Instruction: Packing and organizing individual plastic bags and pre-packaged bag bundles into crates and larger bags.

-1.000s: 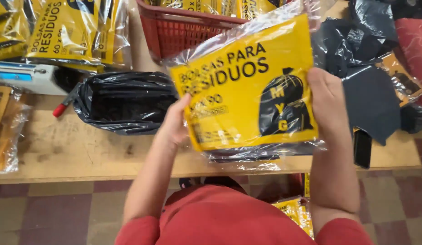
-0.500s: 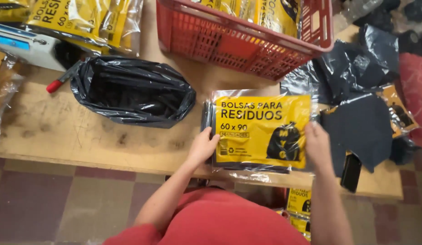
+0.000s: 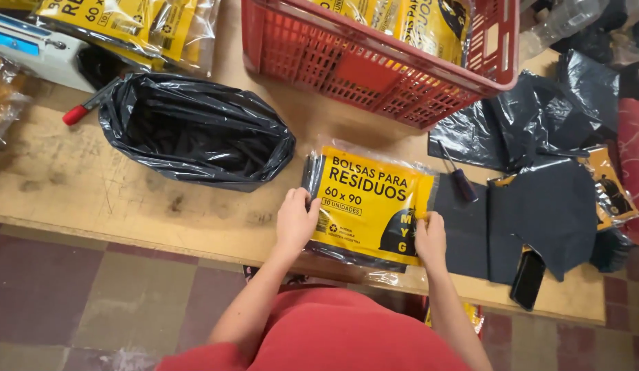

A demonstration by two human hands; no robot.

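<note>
A clear plastic pack with a yellow printed card (image 3: 371, 206), holding folded black bags, lies flat on the wooden table (image 3: 86, 192) near its front edge. My left hand (image 3: 296, 221) grips the pack's left edge. My right hand (image 3: 430, 238) holds its lower right corner, fingers curled over the plastic. Both forearms reach up from my red shirt.
An open black bin bag (image 3: 196, 130) full of dark rolls sits to the left. A red plastic crate (image 3: 374, 55) with more yellow packs stands behind. Loose black bags (image 3: 539, 206), a small dark-handled tool (image 3: 460, 180) and a phone (image 3: 527, 278) lie at the right. More yellow packs (image 3: 127, 24) lie far left.
The pack was held up near the camera a second ago; my hands have lowered it flat onto the table in front of the crate, and the view has tilted down.
</note>
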